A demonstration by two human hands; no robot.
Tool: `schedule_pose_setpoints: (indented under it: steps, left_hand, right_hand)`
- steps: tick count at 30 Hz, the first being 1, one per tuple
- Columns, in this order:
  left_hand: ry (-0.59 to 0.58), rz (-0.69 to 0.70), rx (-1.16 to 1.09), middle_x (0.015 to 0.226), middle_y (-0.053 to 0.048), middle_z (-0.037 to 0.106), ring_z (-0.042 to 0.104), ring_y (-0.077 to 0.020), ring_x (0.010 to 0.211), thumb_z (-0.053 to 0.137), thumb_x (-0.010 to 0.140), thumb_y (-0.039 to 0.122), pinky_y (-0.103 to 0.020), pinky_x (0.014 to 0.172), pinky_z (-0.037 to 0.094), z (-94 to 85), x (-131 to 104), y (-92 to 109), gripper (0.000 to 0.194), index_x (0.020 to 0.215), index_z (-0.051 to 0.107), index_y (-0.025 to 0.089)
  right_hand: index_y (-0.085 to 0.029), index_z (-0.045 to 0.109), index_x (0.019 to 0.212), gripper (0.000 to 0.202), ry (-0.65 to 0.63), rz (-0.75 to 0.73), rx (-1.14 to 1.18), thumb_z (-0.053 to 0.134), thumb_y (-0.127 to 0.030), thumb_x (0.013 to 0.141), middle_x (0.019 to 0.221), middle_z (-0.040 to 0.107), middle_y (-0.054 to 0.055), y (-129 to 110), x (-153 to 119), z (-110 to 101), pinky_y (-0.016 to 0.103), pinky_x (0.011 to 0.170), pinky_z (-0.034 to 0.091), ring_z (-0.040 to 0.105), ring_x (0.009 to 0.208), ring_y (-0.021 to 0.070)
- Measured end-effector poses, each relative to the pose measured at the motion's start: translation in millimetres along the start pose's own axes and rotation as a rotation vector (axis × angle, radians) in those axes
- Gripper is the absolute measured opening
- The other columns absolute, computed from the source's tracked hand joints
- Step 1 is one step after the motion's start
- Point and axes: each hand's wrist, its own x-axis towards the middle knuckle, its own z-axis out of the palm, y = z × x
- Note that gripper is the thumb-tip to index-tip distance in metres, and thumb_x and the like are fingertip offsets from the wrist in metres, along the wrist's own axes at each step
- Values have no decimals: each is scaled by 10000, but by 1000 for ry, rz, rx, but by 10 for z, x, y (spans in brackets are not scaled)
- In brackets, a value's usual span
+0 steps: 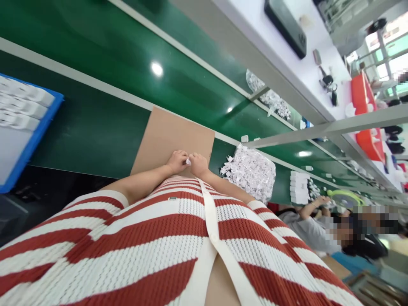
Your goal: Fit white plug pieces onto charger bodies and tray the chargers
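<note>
My left hand (177, 161) and my right hand (198, 164) meet close to my body, over the near part of a brown cardboard sheet (175, 131). A small white plastic part (188, 162) shows between their fingertips, and both hands are closed on it in a pinch. Its exact kind is too small to make out, and my fingers cover some of it. To the right of my right hand lies a heap of small white plastic pieces (251, 172) in a clear bag, some spilling out at its left side.
At far left stands a blue tray (52, 112) with rows of white parts. A green conveyor belt (127, 59) runs beyond the cardboard. Overhead is a white shelf (255, 25) with a black phone (286, 27) and keys (328, 80). A co-worker (314, 225) sits at right near stacked white boxes (298, 187).
</note>
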Motion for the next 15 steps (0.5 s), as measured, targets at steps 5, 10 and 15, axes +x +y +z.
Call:
schedule_pose_setpoints:
  steps: [5,10,15]
  left_hand:
    - [55,-31,50,986,-72,710,630,-244,969,737,765,229,-380,883,464,-24,-49,171,106,865,752,198]
    - [260,-186,61,999,-37,721,655,-208,960,757,803,258,-324,863,492,-290,-286,80,141,942,780,247]
    - [687,-632,215,1127,-113,705,624,-275,1102,631,910,386,-416,998,469,-1280,-1016,-387,286,1099,710,187]
  right_hand:
    - [-167,709,1038,190,96,-21,50,604,-137,882,1063,688,97,15,-70,45,300,900,502,639,1014,224]
    - [-172,546,1386,531,254,10,383,641,-309,881,1303,588,138,183,-279,366,357,1049,501,609,1173,241]
    - [-202,532,1354,548,304,235,661,523,-447,863,1184,571,118,417,-654,657,386,950,570,679,1067,274]
